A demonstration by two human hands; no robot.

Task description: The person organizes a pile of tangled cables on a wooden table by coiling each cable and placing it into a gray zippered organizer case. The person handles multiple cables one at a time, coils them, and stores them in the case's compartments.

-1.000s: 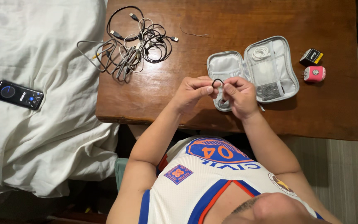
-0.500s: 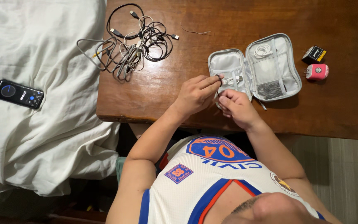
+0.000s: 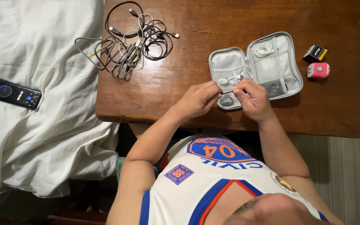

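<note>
White bedding (image 3: 34, 125) is filling the left side with a phone (image 3: 14, 94) lying on it, and I am looking down at a brown table (image 3: 188, 83) running across to the right. Next in size, a grey pouch (image 3: 267, 62) is lying open on the table, its two halves spread flat near the front edge. A tangle of cables (image 3: 134, 43) is sitting at the table's far left corner, some loops overhanging toward the bedding. Two small chargers, one black (image 3: 316, 53) and one pink (image 3: 317, 70), are resting right of the pouch.

My left hand (image 3: 196, 100) and right hand (image 3: 253, 99) are meeting over the pouch's smaller half, both pinching at the band where a white cable (image 3: 228, 81) is tucked in. Fingers are closing on something small there, but I cannot tell whether it is the cable or the band.

As I judge it, tugging could be dragging the light pouch toward the near edge, which is close under my wrists. A snagged loop could be pulling the cable out. Open room is lying in the table's middle, between tangle and pouch; the right side is tighter by the chargers.
</note>
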